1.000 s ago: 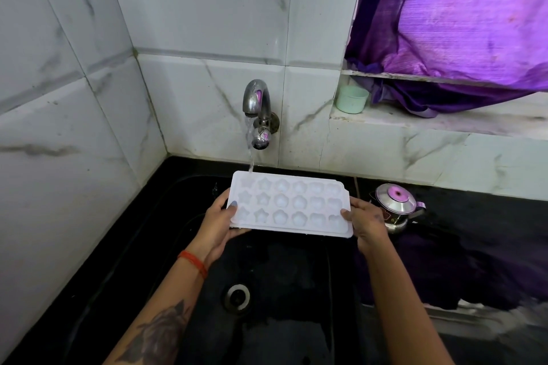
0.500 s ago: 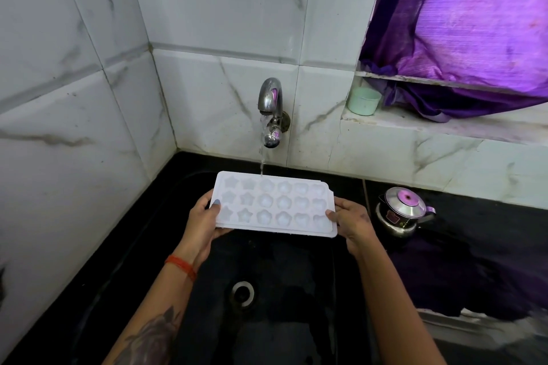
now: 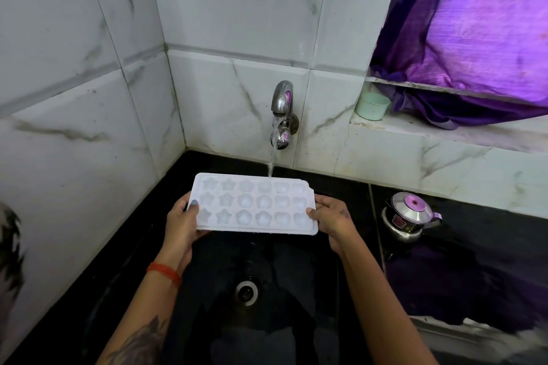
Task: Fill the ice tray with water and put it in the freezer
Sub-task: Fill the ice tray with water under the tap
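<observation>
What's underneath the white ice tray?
Below the ice tray, held by the left hand and right hand, lies the black sink with its round drain. The fingers under the tray and the sink floor right beneath it are hidden.

1. Ice tray (image 3: 252,203): 1, between the hands; 18 moulds, 3 rows of 6.
2. Hands: 2, left hand (image 3: 181,224), right hand (image 3: 333,218).
3. Tap (image 3: 281,114): 1, above the hands.
4. Kettle (image 3: 407,216): 1, beside right hand.
5. Cup (image 3: 372,105): 1, up right.
6. Drain (image 3: 246,290): 1, below.
</observation>
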`<state>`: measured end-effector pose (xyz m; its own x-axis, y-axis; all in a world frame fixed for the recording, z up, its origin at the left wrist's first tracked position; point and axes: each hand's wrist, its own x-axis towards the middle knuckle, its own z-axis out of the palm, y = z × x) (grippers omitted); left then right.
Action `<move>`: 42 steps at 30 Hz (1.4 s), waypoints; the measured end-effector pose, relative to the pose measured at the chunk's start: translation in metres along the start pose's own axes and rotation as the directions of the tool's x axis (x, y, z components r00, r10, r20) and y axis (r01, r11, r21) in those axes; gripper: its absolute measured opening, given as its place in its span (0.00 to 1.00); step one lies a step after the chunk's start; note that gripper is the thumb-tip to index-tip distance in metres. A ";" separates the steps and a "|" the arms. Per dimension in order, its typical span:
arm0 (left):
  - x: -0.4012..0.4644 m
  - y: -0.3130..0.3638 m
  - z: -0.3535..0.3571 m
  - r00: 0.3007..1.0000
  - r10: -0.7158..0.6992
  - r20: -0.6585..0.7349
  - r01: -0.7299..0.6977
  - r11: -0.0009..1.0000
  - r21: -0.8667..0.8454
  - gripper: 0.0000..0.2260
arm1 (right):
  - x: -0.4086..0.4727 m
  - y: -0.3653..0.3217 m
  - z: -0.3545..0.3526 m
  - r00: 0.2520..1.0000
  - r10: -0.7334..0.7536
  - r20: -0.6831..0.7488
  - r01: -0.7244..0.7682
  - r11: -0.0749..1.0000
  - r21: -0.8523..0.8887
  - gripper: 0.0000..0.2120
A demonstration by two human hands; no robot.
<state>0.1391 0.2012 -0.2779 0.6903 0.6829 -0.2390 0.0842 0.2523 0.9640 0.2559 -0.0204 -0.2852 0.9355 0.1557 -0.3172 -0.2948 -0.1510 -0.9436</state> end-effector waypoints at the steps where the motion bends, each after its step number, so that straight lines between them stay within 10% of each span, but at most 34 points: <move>1: 0.000 0.001 -0.002 1.000 0.003 -0.012 -0.003 1.000 0.000 0.14 | -0.001 -0.002 0.003 1.000 -0.004 0.005 0.004 1.000 -0.006 0.17; 42: 0.028 -0.006 -0.033 0.978 0.028 -0.207 -0.054 0.991 -0.122 0.14 | 0.002 -0.055 0.049 0.964 -0.234 0.124 0.239 0.970 -0.032 0.21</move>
<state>0.1342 0.2416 -0.2938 0.5283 0.8170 -0.2312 -0.0419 0.2970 0.9539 0.2640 0.0364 -0.2385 0.9469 0.3065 -0.0969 -0.0558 -0.1403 -0.9885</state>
